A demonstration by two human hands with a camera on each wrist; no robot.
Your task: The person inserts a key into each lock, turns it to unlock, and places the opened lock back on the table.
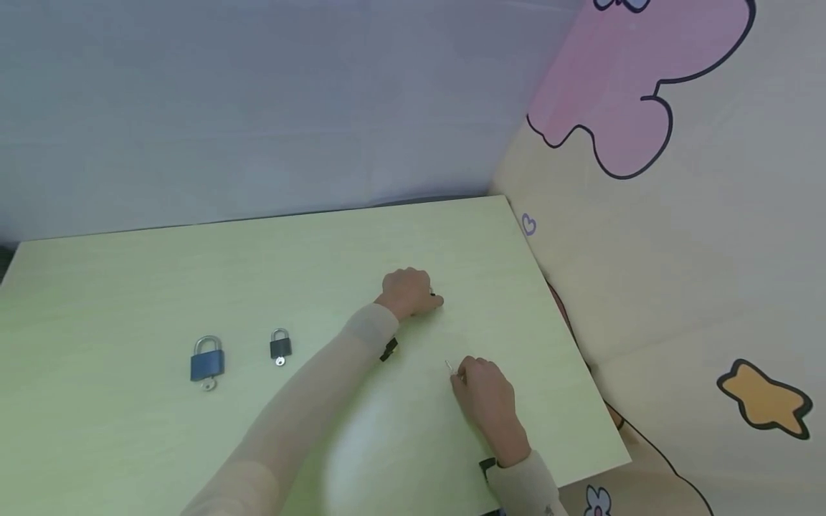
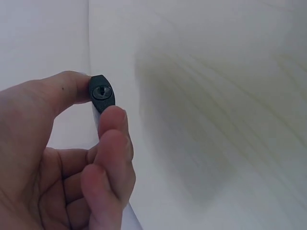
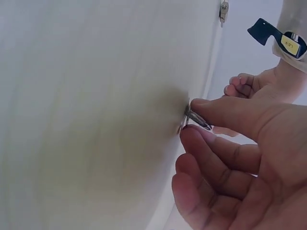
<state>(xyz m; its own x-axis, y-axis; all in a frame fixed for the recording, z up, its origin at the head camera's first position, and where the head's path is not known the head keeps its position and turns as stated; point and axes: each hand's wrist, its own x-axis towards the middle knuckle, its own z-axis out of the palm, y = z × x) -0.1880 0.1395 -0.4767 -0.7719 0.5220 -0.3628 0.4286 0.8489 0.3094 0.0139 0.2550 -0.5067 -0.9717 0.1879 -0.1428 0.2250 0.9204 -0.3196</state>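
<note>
My left hand (image 1: 409, 292) pinches a small dark padlock (image 2: 101, 81) between thumb and fingers, over the far right part of the table. The lock's keyhole faces the left wrist camera, with no key in it; the fingers hide much of its body. Closer to me, my right hand (image 1: 488, 398) pinches a small metal key (image 3: 199, 120) between thumb and forefinger, low over the tabletop. Part of the key is hidden by the fingertips. In the right wrist view the left hand (image 3: 256, 86) shows beyond the right.
A blue padlock (image 1: 207, 365) and a smaller black padlock (image 1: 280, 348) lie on the pale table (image 1: 116, 301) at left, each with a key in its bottom. A grey-blue curtain (image 1: 258, 107) hangs behind; a printed wall cloth (image 1: 665, 287) borders the right edge, with a dark cable alongside.
</note>
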